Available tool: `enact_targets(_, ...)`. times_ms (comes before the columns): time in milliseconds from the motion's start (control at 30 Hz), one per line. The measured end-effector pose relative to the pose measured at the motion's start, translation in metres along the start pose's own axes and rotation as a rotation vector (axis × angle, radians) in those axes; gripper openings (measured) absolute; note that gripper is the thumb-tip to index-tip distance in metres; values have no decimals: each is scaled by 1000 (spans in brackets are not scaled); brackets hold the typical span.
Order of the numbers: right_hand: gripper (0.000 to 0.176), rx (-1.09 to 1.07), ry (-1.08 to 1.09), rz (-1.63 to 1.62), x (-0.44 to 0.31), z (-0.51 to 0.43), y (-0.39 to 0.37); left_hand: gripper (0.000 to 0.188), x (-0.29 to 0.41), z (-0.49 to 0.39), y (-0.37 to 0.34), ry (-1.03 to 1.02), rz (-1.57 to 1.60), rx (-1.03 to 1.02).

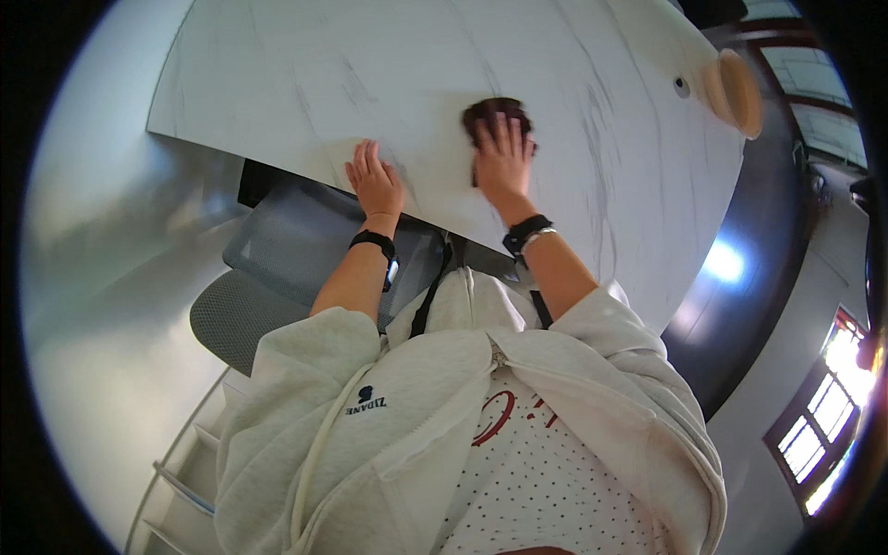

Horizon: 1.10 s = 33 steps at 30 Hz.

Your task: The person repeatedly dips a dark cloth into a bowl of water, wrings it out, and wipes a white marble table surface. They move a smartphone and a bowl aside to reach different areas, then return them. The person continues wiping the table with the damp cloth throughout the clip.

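Note:
My right hand (504,163) lies over a dark brown cloth (494,107), pressing it against a white marble-patterned tabletop (416,55). Bunched edges of the cloth show past the fingertips and beside the palm; the rest is hidden under the hand. To the left, my left hand (374,179) rests near the table's front edge with its fingers a little apart and nothing in it. A black watch is on the left wrist, and a black band with a light bracelet circles the right one.
A grey mesh office chair (277,243) stands against the table's front edge, left of my body. At the tabletop's far right are a peach-coloured round container (737,94) and a small round dark-centred fitting (681,87). Pale shelving (184,479) is at lower left.

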State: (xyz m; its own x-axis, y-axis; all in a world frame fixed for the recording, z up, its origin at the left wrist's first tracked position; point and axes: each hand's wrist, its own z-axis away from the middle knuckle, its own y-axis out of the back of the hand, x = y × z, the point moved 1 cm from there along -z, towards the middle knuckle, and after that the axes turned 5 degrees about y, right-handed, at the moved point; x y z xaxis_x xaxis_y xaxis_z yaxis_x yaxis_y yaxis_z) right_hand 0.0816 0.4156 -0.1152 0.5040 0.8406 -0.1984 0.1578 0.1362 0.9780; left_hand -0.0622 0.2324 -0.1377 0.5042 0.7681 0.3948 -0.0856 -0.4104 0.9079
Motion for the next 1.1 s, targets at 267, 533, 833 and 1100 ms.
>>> enact_targets(267, 51, -131, 672, -123, -59, 31, -6, 44, -22, -29, 6, 185, 218, 171)
enact_targets(533, 52, -54, 70, 11, 76, -153, -2, 43, -6, -37, 9, 284, -97, 70)
enact_targets(833, 48, 9, 424, -14, -81, -191, -45, 46, -5, -38, 13, 316, -107, 63)
enact_targets(1100, 54, -220, 369, 181, -37, -150, -28, 46, -4, -38, 16, 346, -71, 14)
